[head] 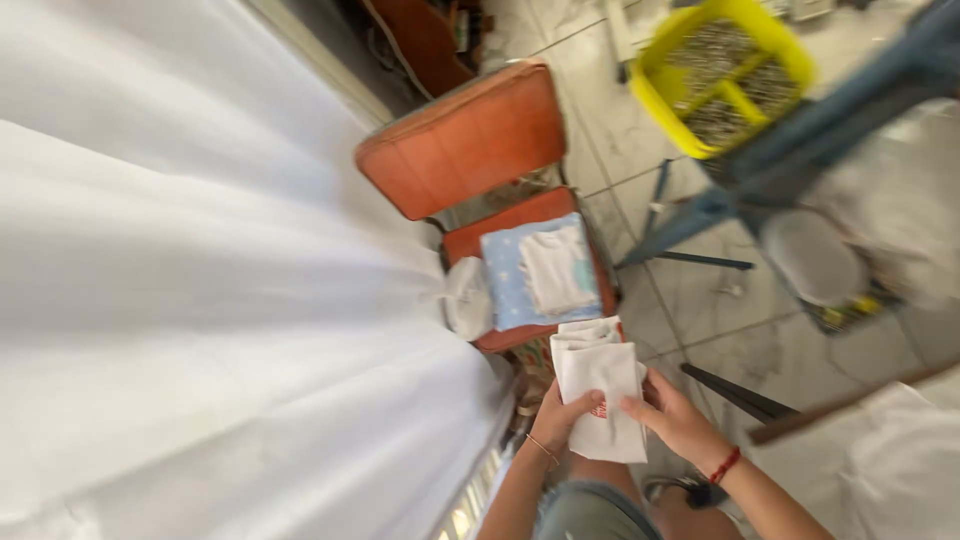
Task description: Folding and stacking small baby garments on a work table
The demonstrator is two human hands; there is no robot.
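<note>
While the head camera looks steeply down and the picture is blurred by motion, both of the person's bare hands meet low in the middle of the view around a folded white cloth. The left hand grips the cloth's left edge, thumb on top and fingers curled behind, so its grip is pressed onto the fabric. The right hand pinches the cloth's right edge between thumb and fingers in the same way. A thin bangle circles the left wrist and a red cord bracelet the right. The cloth stands upright between the two hands, its upper folded end rising above the fingers, and a small red mark shows near its lower middle, close to the left thumb.

Just beyond the cloth stands an orange padded chair. On its seat lies a light blue folded cloth with a smaller white folded piece stacked on top. A rounded white bundle rests at the seat's left edge, touching a broad white sheet that fills the left half of the view. To the upper right a yellow basket sits over a grey-blue frame, above a pale tiled floor.
</note>
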